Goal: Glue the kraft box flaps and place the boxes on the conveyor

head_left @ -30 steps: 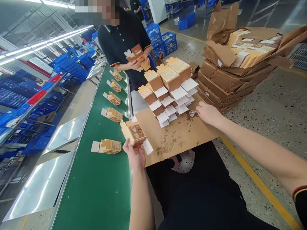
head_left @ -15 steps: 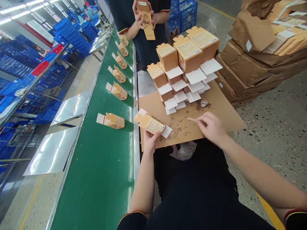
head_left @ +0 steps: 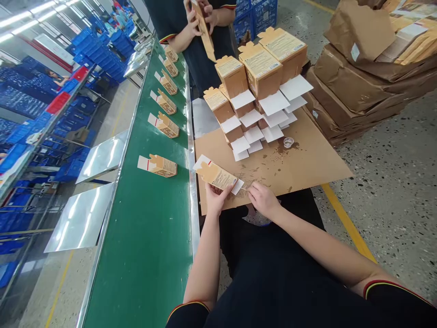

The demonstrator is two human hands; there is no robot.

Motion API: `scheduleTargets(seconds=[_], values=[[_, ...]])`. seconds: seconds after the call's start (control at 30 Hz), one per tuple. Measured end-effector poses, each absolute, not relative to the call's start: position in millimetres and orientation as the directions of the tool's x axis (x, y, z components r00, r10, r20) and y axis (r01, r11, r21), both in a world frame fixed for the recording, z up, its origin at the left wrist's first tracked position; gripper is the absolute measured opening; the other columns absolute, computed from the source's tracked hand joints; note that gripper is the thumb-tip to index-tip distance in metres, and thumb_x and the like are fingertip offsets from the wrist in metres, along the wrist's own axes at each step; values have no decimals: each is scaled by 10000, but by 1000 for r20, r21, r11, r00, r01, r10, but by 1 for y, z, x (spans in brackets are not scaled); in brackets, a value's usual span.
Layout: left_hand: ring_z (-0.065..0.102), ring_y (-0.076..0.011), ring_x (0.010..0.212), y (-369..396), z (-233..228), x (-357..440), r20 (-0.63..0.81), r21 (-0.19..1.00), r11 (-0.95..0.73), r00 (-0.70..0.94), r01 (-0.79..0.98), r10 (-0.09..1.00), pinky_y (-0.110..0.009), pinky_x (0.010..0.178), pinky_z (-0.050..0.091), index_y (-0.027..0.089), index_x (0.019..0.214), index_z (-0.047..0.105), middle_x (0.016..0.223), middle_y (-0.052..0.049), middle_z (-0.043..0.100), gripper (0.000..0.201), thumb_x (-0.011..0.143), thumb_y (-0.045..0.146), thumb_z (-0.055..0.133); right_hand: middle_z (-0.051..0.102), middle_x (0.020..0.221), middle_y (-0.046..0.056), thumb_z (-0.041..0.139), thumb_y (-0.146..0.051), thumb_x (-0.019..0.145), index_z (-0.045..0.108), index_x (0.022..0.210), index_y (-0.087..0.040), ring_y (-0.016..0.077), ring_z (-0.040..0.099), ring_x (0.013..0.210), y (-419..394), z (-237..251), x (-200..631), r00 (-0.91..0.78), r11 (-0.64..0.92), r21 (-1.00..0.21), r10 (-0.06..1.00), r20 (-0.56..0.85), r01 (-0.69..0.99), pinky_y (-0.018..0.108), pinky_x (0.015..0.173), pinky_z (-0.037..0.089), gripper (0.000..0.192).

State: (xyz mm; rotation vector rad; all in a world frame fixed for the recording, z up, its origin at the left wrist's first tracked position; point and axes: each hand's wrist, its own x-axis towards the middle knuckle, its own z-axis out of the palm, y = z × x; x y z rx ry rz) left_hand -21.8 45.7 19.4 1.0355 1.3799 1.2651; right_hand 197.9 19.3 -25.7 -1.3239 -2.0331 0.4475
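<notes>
My left hand point(head_left: 216, 198) grips a small brown printed carton point(head_left: 215, 176) that lies tilted over the cardboard sheet. Its white flap point(head_left: 238, 187) sticks out toward my right hand point(head_left: 262, 198). In that hand's closed fingers is a thin light stick point(head_left: 245, 188), its tip close by the flap; whether they touch I cannot tell. Beyond, a stack of brown cartons point(head_left: 261, 64) has white flaps hanging out on my side. A small clear dish point(head_left: 288, 143) sits on the cardboard sheet point(head_left: 307, 159), with dark wet smears around it.
To the left runs a green conveyor belt point(head_left: 150, 228), carrying several cartons point(head_left: 163, 166) in a row. Across the table a person's hands point(head_left: 201, 18) hold another carton point(head_left: 205, 36). Brown paper-wrapped bundles point(head_left: 358, 91) are piled at the right, blue crates point(head_left: 262, 20) behind.
My right hand has moved left with the stick, from near the dish to the held carton's flap. The person opposite has turned their carton edge-on.
</notes>
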Motion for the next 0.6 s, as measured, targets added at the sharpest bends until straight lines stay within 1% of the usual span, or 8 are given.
scheduleTargets(seconds=[0.13, 0.2, 0.33, 0.4, 0.5, 0.6], values=[[727, -352, 1422, 42, 19, -16, -62, 995, 77, -210, 66, 976, -521, 1234, 585, 287, 1390, 544, 1481, -166, 715, 953, 658, 525, 1106, 678, 939, 88, 513, -208, 1154, 780, 968, -221, 207, 642, 827, 20, -19, 212, -133, 377, -656, 911, 391, 654, 329, 776, 555, 326], [716, -361, 1438, 39, 17, -12, -33, 992, 61, -231, 114, 972, -527, 1239, 580, 289, 1405, 526, 1475, -163, 712, 965, 661, 504, 1102, 693, 939, 85, 517, -226, 1153, 791, 995, -226, 203, 651, 806, 16, -13, 223, -68, 359, -691, 909, 410, 627, 331, 772, 572, 317], [709, -378, 1445, 33, 11, -6, 6, 982, 45, -273, 183, 962, -545, 1229, 583, 290, 1388, 495, 1399, -157, 730, 947, 667, 432, 1092, 679, 874, 65, 553, -276, 1145, 808, 980, -233, 178, 611, 705, 0, -1, 247, 33, 307, -757, 917, 397, 576, 325, 720, 577, 307], [709, -391, 1442, 30, 8, -6, 15, 966, 62, -292, 252, 956, -559, 1225, 580, 294, 1381, 492, 1374, -149, 734, 934, 667, 397, 1085, 668, 849, 57, 567, -301, 1145, 814, 974, -235, 167, 574, 657, -10, 4, 257, 62, 289, -781, 921, 385, 554, 324, 684, 566, 307], [707, -410, 1434, 26, 5, -7, 33, 931, 85, -315, 356, 949, -574, 1215, 573, 298, 1371, 500, 1356, -141, 735, 898, 677, 369, 1067, 652, 832, 40, 598, -295, 1139, 806, 955, -234, 144, 526, 599, -25, 10, 265, 88, 291, -799, 916, 392, 527, 315, 639, 537, 284], [711, -414, 1417, 25, 2, -4, 54, 912, 84, -319, 402, 946, -566, 1196, 578, 291, 1351, 514, 1343, -144, 735, 856, 687, 355, 1050, 642, 828, 25, 621, -272, 1132, 789, 943, -234, 129, 513, 580, -36, 12, 263, 90, 314, -808, 909, 408, 498, 303, 624, 516, 256]])
